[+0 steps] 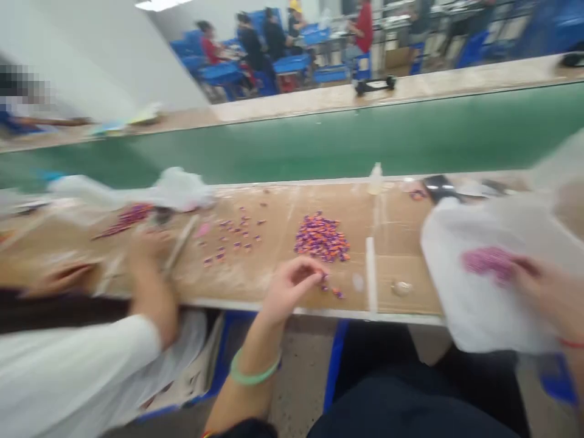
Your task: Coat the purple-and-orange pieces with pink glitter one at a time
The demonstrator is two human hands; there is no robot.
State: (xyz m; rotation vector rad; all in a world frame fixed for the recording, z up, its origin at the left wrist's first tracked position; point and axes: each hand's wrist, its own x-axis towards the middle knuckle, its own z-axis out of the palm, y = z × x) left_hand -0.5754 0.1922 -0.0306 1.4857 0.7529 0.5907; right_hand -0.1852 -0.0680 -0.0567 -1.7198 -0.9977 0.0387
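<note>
My left hand (pixel 292 286), with a green band on the wrist, hovers over the cardboard-covered bench (pixel 274 267). Its fingers are curled into a pinch just below a pile of small purple and orange pieces (pixel 322 237), and a few loose pieces (pixel 332 288) lie at the fingertips. Blur hides what the pinch holds. At the right edge, my right hand (pixel 545 292) grips a white plastic bag (pixel 474 304). A clump of purple pieces (pixel 488 261) shows through the bag.
A co-worker in a white sleeve (pixel 68 371) sits at my left, hands (pixel 148 246) by scattered pieces (pixel 232 234) and another pile (pixel 130 216). A small clear bottle (pixel 375 179) stands at the bench's back edge, before a green conveyor belt (pixel 319 140). Other people sit far behind.
</note>
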